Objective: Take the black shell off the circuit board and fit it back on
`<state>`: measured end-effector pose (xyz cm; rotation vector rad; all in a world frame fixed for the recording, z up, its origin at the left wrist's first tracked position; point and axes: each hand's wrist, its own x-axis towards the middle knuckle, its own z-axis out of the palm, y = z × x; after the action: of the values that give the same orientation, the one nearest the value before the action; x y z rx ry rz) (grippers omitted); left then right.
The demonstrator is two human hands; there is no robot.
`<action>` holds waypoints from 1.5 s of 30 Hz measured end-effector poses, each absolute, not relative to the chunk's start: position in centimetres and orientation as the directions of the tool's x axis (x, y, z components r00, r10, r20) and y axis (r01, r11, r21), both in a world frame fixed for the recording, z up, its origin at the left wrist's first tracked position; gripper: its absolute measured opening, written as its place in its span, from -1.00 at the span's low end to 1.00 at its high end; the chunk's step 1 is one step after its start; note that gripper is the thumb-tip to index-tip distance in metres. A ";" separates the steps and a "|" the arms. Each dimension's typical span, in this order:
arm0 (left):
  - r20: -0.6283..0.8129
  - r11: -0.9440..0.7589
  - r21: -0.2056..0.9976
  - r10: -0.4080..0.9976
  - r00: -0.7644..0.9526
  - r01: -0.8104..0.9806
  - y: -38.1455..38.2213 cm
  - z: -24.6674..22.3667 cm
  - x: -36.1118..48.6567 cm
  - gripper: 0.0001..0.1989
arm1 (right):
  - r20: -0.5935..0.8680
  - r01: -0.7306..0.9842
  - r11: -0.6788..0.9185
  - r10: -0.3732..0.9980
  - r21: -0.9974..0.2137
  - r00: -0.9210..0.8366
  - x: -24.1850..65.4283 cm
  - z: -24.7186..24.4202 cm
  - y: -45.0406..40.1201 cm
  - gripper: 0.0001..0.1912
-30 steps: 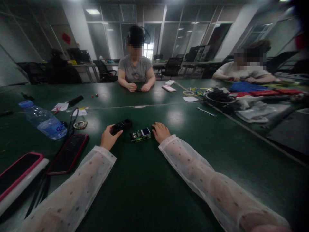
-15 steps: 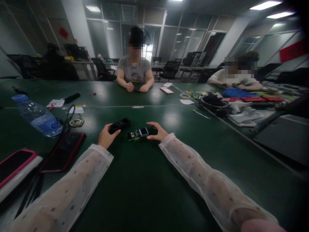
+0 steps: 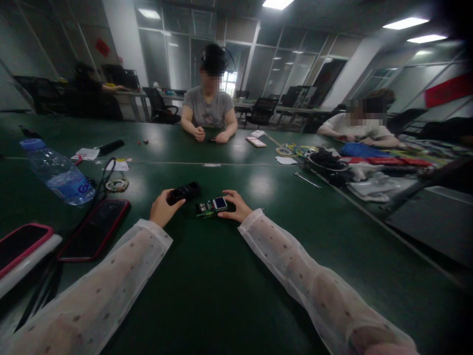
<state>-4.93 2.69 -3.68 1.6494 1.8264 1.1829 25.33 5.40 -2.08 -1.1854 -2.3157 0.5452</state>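
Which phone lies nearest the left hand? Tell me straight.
The red-rimmed phone, just left of the left hand. The pink-rimmed phone lies farther left, and the pale phone lies across the table.

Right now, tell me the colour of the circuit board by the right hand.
The circuit board is mainly green, as the head view shows.

At the centre there are one left hand, one right hand, one black case and one circuit board with one screen. Near left there are two phones; beyond them, one bottle. Farther right there is one wrench. Three people sit at the far side.
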 end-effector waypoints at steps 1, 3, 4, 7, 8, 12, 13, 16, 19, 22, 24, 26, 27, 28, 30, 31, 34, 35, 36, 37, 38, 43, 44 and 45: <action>0.234 -0.061 0.794 0.949 -0.212 0.605 2.7 -3.7 -4.9 -0.40 | 0.240 0.638 0.549 0.827 -0.540 -0.508 25.3 -2.0 5.3 -0.44; 0.238 -0.068 0.792 0.950 -0.204 0.607 2.8 -3.8 -5.0 -0.40 | 0.250 0.642 0.552 0.827 -0.532 -0.504 25.2 -1.9 5.2 -0.48; 0.241 -0.074 0.793 0.950 -0.200 0.605 2.8 -3.9 -5.0 -0.40 | 0.248 0.645 0.552 0.827 -0.528 -0.505 25.2 -1.9 5.2 -0.48; 0.242 -0.082 0.805 0.950 -0.199 0.587 2.8 -3.9 -5.0 -0.41 | 0.227 0.655 0.556 0.823 -0.511 -0.522 25.2 -1.8 5.1 -0.48; 0.237 -0.082 0.812 0.951 -0.198 0.578 2.7 -3.8 -5.0 -0.41 | 0.223 0.659 0.559 0.821 -0.504 -0.526 25.2 -1.8 5.1 -0.47; 0.238 -0.109 0.847 0.953 -0.188 0.520 2.4 -3.2 -4.7 -0.44 | 0.225 0.673 0.559 0.823 -0.485 -0.521 25.2 -2.0 5.3 -0.45; 0.252 -0.129 0.856 0.950 -0.186 0.500 2.4 -3.0 -4.6 -0.45 | 0.228 0.677 0.555 0.827 -0.484 -0.515 25.2 -2.2 5.3 -0.45; 0.314 -0.203 0.870 0.931 -0.187 0.450 2.1 -2.4 -4.2 -0.47 | 0.249 0.680 0.554 0.829 -0.480 -0.500 25.2 -2.5 5.6 -0.47; 0.338 -0.240 0.874 0.924 -0.176 0.422 1.9 -2.0 -4.1 -0.46 | 0.269 0.680 0.555 0.830 -0.478 -0.489 25.1 -2.8 5.7 -0.48; 0.331 -0.247 0.883 0.930 -0.157 0.400 1.9 -1.9 -4.1 -0.45 | 0.285 0.685 0.537 0.843 -0.492 -0.456 25.1 -3.2 5.9 -0.48; 0.325 -0.247 0.891 0.932 -0.157 0.380 1.9 -1.9 -4.1 -0.44 | 0.296 0.685 0.532 0.847 -0.498 -0.442 25.2 -3.4 6.1 -0.49; 0.310 -0.241 0.907 0.937 -0.161 0.345 1.9 -2.0 -3.9 -0.44 | 0.300 0.682 0.533 0.846 -0.501 -0.442 25.2 -3.7 6.2 -0.48; 0.299 -0.236 0.917 0.941 -0.160 0.322 1.9 -2.0 -3.7 -0.43 | 0.299 0.680 0.534 0.845 -0.502 -0.443 25.2 -3.8 6.3 -0.48; 0.288 -0.233 0.927 0.945 -0.156 0.295 1.9 -2.1 -3.5 -0.43 | 0.301 0.677 0.536 0.844 -0.504 -0.443 25.2 -3.9 6.4 -0.48; 0.274 -0.236 0.940 0.952 -0.135 0.246 1.8 -2.1 -2.9 -0.43 | 0.314 0.671 0.541 0.841 -0.508 -0.440 25.1 -3.9 6.4 -0.49; 0.273 -0.240 0.943 0.954 -0.125 0.229 1.7 -2.1 -2.6 -0.43 | 0.321 0.668 0.543 0.840 -0.510 -0.437 25.1 -4.0 6.4 -0.50; 0.278 -0.253 0.944 0.955 -0.099 0.213 1.2 -2.1 -1.6 -0.45 | 0.333 0.666 0.535 0.845 -0.519 -0.419 25.0 -3.9 6.2 -0.49; 0.283 -0.259 0.942 0.955 -0.089 0.215 1.1 -2.0 -1.3 -0.45 | 0.333 0.668 0.530 0.848 -0.522 -0.412 24.9 -3.9 6.2 -0.48; 0.290 -0.267 0.939 0.954 -0.078 0.217 0.9 -2.0 -1.1 -0.45 | 0.332 0.669 0.527 0.850 -0.524 -0.409 24.9 -3.8 6.1 -0.48; 0.293 -0.273 0.937 0.954 -0.064 0.220 0.8 -1.9 -0.9 -0.46 | 0.332 0.669 0.527 0.850 -0.524 -0.409 24.9 -3.8 6.1 -0.48; 0.296 -0.279 0.934 0.954 -0.051 0.222 0.7 -1.8 -0.7 -0.46 | 0.329 0.669 0.529 0.849 -0.522 -0.414 24.8 -3.7 6.1 -0.49; 0.299 -0.287 0.927 0.954 -0.011 0.241 0.5 -0.8 0.2 -0.48 | 0.307 0.669 0.544 0.839 -0.506 -0.449 24.9 -3.6 6.1 -0.56; 0.300 -0.288 0.925 0.954 -0.010 0.248 0.5 -0.7 0.4 -0.49 | 0.311 0.669 0.546 0.838 -0.504 -0.449 24.9 -3.6 6.1 -0.57; 0.300 -0.287 0.923 0.954 -0.010 0.255 0.6 -0.6 0.6 -0.49 | 0.317 0.669 0.547 0.837 -0.502 -0.446 24.9 -3.7 6.1 -0.57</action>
<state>0.60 0.55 -0.58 1.6029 1.2769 1.3381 24.88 6.12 -3.67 -1.2121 -2.2515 0.4140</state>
